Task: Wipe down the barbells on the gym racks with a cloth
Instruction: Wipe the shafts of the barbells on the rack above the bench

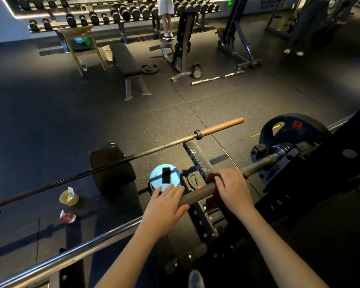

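Note:
A dark barbell sleeve [197, 194] juts toward me from the black rack [312, 179] at the right, with a black plate [293, 129] loaded behind the collar. My left hand [166, 201] wraps over the free end of the sleeve. My right hand [233, 189] grips a dark brown cloth [211, 199] folded around the sleeve; part of the cloth hangs below. A second, rusty barbell [175, 143] runs across the view farther out, and a shiny steel bar [75, 251] crosses low at the left.
A light blue round stool [154, 177] with a phone [166, 175] on it stands just beyond my hands. A yellow bowl [68, 198] and a cup lie on the floor at left. Benches, a curl bar [216, 77], dumbbell racks and a standing person [165, 15] fill the far side.

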Tool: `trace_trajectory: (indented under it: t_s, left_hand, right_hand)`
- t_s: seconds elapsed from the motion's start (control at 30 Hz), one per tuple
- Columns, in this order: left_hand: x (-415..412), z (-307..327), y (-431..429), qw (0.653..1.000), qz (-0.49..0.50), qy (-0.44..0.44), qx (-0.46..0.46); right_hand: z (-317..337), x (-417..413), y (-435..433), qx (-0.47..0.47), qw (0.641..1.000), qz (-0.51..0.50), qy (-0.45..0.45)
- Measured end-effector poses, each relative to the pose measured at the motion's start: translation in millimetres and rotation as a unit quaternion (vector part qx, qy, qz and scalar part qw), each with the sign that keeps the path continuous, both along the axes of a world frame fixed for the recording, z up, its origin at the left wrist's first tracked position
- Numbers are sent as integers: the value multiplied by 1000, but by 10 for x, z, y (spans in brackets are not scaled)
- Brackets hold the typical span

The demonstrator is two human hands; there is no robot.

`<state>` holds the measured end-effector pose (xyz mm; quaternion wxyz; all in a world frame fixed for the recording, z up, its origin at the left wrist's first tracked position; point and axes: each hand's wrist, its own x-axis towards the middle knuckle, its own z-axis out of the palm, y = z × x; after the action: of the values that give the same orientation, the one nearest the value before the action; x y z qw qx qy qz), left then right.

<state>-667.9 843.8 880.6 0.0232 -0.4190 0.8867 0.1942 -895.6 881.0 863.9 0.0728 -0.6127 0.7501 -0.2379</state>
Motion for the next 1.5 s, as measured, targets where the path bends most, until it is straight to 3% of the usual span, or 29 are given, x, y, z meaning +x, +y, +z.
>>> trace_trajectory:
  t_s: [0.17, 0.27, 0.37, 0.47, 0.57, 0.7, 0.8, 0.9, 1.0, 1.13, 1.23, 1.37, 1.5]
  left_hand:
    - [-7, -19, -2, 1000, -2, -2, -30]
    - [-14, -15, -2, 999, 1, 9, -31]
    - [-12, -2, 1, 999, 0, 10, -35]
    - [-12, 24, 8, 999, -2, 12, -38]
    - [-12, 30, 6, 999, -2, 20, -37]
    - [-15, 39, 9, 999, 1, 26, -33]
    - [-18, 49, 12, 999, 0, 29, -33]
    - [-21, 49, 7, 999, -1, 33, -39]
    - [-22, 49, 12, 999, 1, 37, -41]
    - [-29, 55, 17, 998, 3, 40, -39]
    - [-35, 62, 8, 998, 2, 42, -41]
    - [-41, 65, 13, 998, 7, 43, -35]
    - [-35, 52, 14, 998, 11, 45, -32]
  right_hand:
    - [-44, -29, -149, -29, 982, -182, -47]
    - [-129, 206, -72, -48, 993, -98, -41]
    - [-72, -85, -110, -7, 1000, -25, -13]
    - [-9, -452, -197, -13, 990, -138, -37]
    - [-26, -295, -200, -33, 970, -236, -37]
    - [-105, 37, -34, -72, 989, -111, -67]
    - [-53, -247, -60, -25, 998, -44, -24]
    - [-24, -634, -135, -17, 988, -139, 58]
    - [-13, -506, -159, -12, 970, -238, 43]
    - [-102, -146, -21, -72, 987, -140, -34]
    - [-54, -440, -33, -46, 998, -42, -2]
    - [75, -794, -270, 0, 992, -123, -1]
    - [66, -481, -210, -14, 982, -178, -56]
